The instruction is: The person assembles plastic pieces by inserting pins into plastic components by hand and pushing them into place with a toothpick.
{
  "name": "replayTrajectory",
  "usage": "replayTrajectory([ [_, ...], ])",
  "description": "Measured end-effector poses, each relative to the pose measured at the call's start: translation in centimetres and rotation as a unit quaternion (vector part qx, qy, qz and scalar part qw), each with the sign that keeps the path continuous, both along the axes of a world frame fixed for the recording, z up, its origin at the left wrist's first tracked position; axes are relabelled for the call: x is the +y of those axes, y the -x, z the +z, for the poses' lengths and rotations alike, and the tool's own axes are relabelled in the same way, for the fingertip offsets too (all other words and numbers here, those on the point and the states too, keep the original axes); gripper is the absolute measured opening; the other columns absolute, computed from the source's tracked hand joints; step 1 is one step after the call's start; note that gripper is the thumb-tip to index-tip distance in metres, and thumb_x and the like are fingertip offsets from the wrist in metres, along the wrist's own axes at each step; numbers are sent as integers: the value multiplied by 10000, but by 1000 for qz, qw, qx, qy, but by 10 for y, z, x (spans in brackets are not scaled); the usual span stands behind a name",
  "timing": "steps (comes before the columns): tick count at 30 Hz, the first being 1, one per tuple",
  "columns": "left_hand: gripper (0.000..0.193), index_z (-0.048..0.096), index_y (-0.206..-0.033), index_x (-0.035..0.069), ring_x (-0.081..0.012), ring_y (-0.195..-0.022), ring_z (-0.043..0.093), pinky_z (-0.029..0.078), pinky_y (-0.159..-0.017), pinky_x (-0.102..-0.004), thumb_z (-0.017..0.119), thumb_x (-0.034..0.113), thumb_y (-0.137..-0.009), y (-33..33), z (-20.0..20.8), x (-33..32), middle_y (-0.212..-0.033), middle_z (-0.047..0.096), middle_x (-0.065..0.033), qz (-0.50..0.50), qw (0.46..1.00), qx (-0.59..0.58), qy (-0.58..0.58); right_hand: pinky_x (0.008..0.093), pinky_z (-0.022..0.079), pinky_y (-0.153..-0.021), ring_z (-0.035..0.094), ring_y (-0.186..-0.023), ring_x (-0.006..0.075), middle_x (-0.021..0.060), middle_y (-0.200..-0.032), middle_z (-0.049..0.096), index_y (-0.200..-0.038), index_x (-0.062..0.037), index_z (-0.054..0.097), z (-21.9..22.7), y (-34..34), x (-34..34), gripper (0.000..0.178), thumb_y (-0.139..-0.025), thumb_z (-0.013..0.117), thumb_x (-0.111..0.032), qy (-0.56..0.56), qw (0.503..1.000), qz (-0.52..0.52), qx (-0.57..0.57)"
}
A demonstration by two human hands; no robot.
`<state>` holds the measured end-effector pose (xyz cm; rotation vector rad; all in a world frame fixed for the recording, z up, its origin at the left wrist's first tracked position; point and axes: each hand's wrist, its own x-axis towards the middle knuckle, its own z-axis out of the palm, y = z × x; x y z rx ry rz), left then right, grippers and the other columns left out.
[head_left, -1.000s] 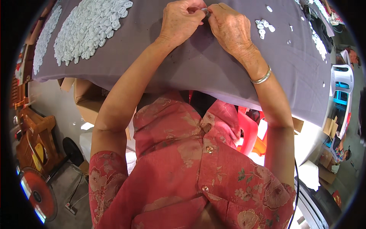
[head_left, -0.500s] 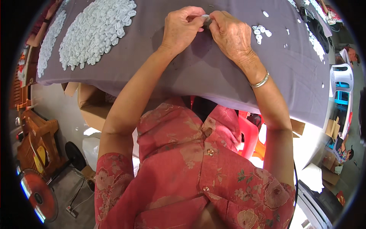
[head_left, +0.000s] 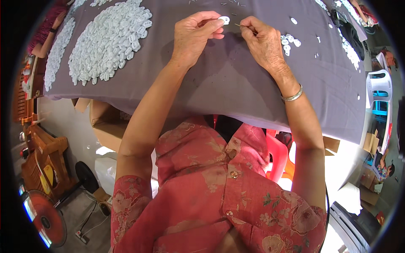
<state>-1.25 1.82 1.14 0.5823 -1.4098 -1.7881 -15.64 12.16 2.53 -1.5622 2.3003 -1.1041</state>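
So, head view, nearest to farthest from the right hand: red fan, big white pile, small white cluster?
1. Small white cluster, just to its right.
2. Big white pile, upper left.
3. Red fan, far lower left.

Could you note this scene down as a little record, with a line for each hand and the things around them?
Left hand: pinching a small white oval plastic-looking piece
Right hand: pinching a thin pin-like piece, apart from the white one
Left side: large heap of similar white pieces
Right side: small cluster of white pieces
Right wrist: silver-coloured bangle
Surface: grey-purple cloth
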Motion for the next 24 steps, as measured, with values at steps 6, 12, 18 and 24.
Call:
replayTrajectory([
  [6,150,663,-961,-16,-114,-696,628,558,-634,-244,657,64,-834,-2,1,5,-833,649,-72,3,999,-7,35,226,458,-632,511,-639,60,12,-674,583,-917,-19,622,2,-5,0,98,-874,599,-104,107,987,40,-111],
  [12,135,654,-962,-11,-117,-707,630,563,-633,-246,647,33,-834,1,0,7,-845,649,-75,8,999,4,46,211,452,-601,509,-618,58,12,-688,582,-901,-7,622,6,-11,2,89,-864,620,-88,132,989,56,-35],
  [18,147,652,-966,-11,-118,-712,632,565,-626,-246,657,19,-821,3,-2,8,-843,648,-76,-9,999,-3,50,227,470,-576,536,-594,79,38,-732,615,-903,-11,624,1,-11,0,73,-843,626,-54,158,984,78,40],
  [24,144,652,-960,-13,-110,-706,629,562,-631,-236,654,17,-819,3,-2,8,-838,649,-72,-12,998,-6,58,231,471,-568,539,-591,82,46,-730,616,-899,-11,626,3,-11,-1,75,-833,627,-48,152,983,88,52],
])
